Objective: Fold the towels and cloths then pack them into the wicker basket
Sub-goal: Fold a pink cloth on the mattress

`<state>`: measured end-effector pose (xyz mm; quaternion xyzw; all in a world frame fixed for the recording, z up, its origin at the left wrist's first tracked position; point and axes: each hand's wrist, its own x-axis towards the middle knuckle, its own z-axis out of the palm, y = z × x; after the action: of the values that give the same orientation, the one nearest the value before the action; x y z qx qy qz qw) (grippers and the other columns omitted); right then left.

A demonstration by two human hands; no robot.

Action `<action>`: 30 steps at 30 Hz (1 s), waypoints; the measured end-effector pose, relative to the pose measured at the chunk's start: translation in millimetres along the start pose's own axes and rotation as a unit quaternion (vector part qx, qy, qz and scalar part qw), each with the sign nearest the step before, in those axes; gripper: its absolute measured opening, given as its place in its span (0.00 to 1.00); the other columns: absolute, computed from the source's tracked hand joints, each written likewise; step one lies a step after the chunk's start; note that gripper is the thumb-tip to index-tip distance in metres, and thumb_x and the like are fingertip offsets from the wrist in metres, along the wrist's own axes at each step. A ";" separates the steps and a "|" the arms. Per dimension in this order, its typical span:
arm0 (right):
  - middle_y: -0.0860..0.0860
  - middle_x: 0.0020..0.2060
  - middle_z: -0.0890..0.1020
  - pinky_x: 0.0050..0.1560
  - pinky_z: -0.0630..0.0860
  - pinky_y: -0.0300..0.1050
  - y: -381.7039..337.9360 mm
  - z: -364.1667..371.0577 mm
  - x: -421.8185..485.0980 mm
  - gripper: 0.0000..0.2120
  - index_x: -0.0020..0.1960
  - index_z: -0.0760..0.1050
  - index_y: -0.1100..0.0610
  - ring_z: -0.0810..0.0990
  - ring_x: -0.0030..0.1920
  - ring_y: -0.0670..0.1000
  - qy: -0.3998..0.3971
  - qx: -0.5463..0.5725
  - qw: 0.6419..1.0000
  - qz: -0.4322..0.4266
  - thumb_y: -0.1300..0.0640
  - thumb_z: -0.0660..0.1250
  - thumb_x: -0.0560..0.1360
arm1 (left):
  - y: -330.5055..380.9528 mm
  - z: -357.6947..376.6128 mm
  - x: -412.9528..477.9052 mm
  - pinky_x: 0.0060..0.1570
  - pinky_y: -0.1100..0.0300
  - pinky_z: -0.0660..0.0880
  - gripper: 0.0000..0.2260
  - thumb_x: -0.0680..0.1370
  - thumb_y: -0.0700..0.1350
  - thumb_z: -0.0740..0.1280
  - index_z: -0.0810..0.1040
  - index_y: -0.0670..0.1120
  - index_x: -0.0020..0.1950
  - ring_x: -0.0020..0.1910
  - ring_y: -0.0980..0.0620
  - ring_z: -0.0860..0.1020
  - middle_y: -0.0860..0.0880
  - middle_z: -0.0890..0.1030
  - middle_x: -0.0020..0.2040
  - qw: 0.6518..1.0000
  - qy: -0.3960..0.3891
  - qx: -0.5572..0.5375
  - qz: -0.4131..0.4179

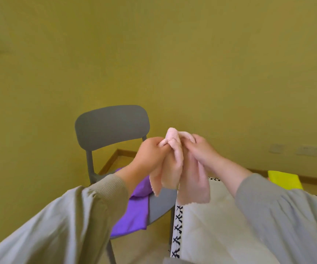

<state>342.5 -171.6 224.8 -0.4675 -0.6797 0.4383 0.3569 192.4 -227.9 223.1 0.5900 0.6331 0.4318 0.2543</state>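
The chair [111, 126] is plain mid-grey all over, back, seat and legs alike. In front of its back is a pink cloth [174, 164], pale salmon and unpatterned, a shade deeper in its folds. On the chair's seat is a purple cloth [132, 212], bright violet and plain. Right of the chair, a cover [211, 229] is cream-white, with a band of black crossed marks down the edge nearest the chair. Far right of the chair, a yellow cloth [284, 179] is vivid lemon. Behind the chair the wall [153, 54] is olive-yellow and the skirting [110, 160] light brown. The left sleeve [49, 229], below the chair, is pale grey with a beige-tinged cuff. The right sleeve [291, 216] is grey.
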 end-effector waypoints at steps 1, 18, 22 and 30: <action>0.51 0.51 0.81 0.50 0.73 0.44 -9.0 -7.2 -7.1 0.09 0.55 0.75 0.55 0.79 0.50 0.50 0.002 -0.029 0.999 -0.014 0.53 0.62 0.79 | 16.5 -2.8 -2.9 0.30 0.63 0.66 0.15 0.77 0.51 0.64 0.73 0.45 0.33 0.30 0.55 0.70 0.53 0.74 0.29 1.000 0.000 -0.010 -0.004; 0.49 0.36 0.82 0.32 0.73 0.34 -119.2 -74.8 -110.0 0.08 0.45 0.78 0.57 0.79 0.36 0.43 0.063 -0.124 0.990 -0.035 0.53 0.69 0.70 | 182.1 -23.1 -41.9 0.25 0.62 0.62 0.19 0.78 0.50 0.65 0.68 0.44 0.30 0.28 0.54 0.67 0.51 0.70 0.25 1.000 0.026 0.001 -0.002; 0.54 0.40 0.84 0.42 0.78 0.45 -138.3 -77.8 -111.6 0.07 0.44 0.80 0.62 0.83 0.41 0.51 0.073 -0.098 0.991 -0.055 0.60 0.72 0.68 | 190.1 -38.1 -45.7 0.27 0.62 0.63 0.19 0.76 0.53 0.68 0.69 0.45 0.31 0.29 0.54 0.69 0.50 0.69 0.29 0.999 0.038 0.026 0.011; 0.53 0.38 0.82 0.39 0.75 0.43 -165.2 -76.8 -109.4 0.04 0.42 0.77 0.62 0.79 0.39 0.51 0.113 -0.130 0.976 -0.134 0.64 0.70 0.68 | 189.9 -63.6 -54.7 0.30 0.66 0.69 0.11 0.71 0.50 0.75 0.75 0.46 0.39 0.34 0.57 0.74 0.51 0.75 0.35 0.998 -0.037 -0.031 0.043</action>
<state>391.6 -284.8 397.8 -0.4609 -0.7428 0.2383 0.4231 249.2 -309.6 405.2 0.6240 0.5835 0.4396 0.2774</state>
